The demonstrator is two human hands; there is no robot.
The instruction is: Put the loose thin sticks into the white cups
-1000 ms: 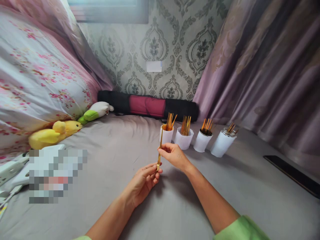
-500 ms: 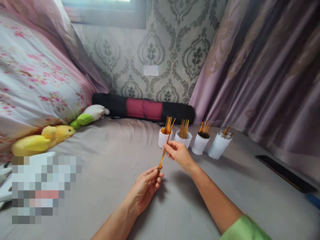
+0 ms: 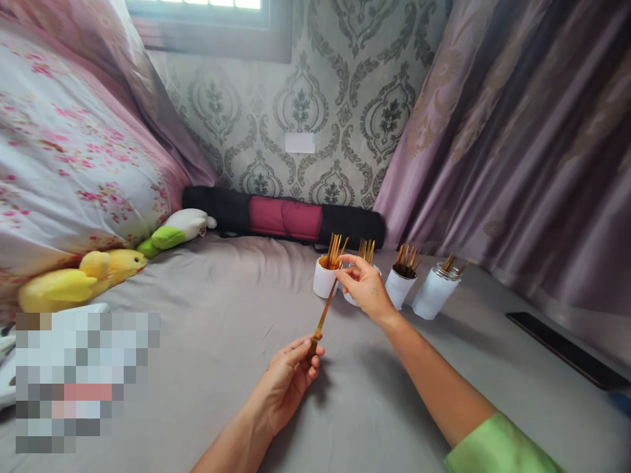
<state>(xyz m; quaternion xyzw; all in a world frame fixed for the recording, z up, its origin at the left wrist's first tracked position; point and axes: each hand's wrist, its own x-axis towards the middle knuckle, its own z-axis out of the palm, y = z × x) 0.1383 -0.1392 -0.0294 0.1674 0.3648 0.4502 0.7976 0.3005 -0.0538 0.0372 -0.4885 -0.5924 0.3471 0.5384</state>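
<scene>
Between my hands slants a thin brown stick [image 3: 324,316], wider at its lower end and narrowing upward. My left hand [image 3: 290,374] is closed round the lower end, thumb on top. The fingertips of my right hand [image 3: 365,289] pinch the stick's upper tip. Just behind those fingers stands a white-wrapped cup [image 3: 325,281] filled with upright brown sticks. A second white-wrapped cup [image 3: 351,295] of sticks is partly hidden by my right hand. To the right are a third wrapped cup [image 3: 398,290] and a wrapped glass jar [image 3: 434,297], both with sticks in them.
Grey bedding [image 3: 207,368] spreads under everything. A black and maroon roll [image 3: 286,217] lies along the wall. Plush toys [image 3: 83,279] and a blurred-out item [image 3: 83,381] sit at left. A flat dark object [image 3: 562,348] lies at right, near the purple curtain [image 3: 517,151].
My right hand has slid up along the stick to its tip and now covers part of the second cup. My left hand keeps its hold; the view has shifted slightly.
</scene>
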